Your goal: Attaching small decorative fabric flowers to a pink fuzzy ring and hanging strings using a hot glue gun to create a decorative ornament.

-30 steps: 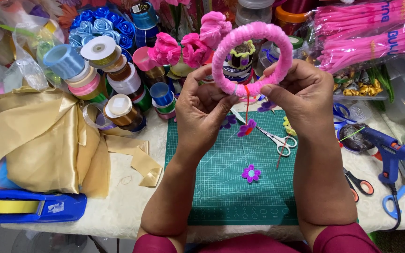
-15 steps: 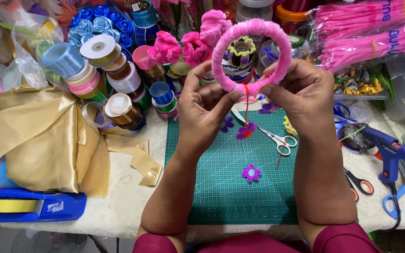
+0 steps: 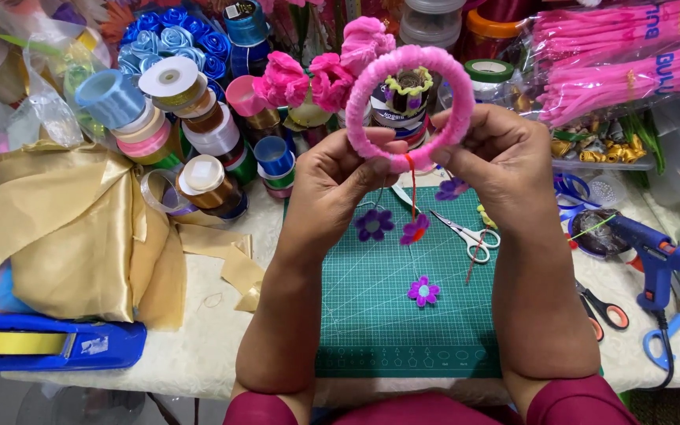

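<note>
A pink wrapped ring [image 3: 408,106] is pinched upright by the left hand [image 3: 338,182] and right hand [image 3: 497,161], so its red string [image 3: 412,189] hangs free above the green mat [image 3: 403,315].

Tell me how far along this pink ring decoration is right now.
Done: the pink ring looks fully wrapped in fuzzy pink. In hand: the left hand and right hand hold it upright by its lower edge, where a red string hangs with a small flower on it. Left: two purple flowers lie loose on the green cutting mat, unattached.
</note>
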